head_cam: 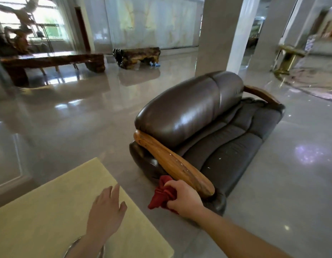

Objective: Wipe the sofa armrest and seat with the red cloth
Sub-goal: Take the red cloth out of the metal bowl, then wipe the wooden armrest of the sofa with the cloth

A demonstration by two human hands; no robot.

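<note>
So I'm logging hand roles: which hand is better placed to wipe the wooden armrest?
Right hand: it grips the red cloth beside the wooden armrest. The left hand is open, empty, over the yellow table.

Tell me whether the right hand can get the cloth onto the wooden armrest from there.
Probably yes: the right hand grips the red cloth beside the near armrest, nothing between.

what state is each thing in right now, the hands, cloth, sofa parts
right hand: closed around the cloth
left hand: open, fingers spread, holding nothing
bunched red cloth: crumpled, pressed by the near end of the armrest
curved wooden sofa armrest: bare, a few pale specks
grey padded sofa seat: unoccupied, white specks on it
</note>
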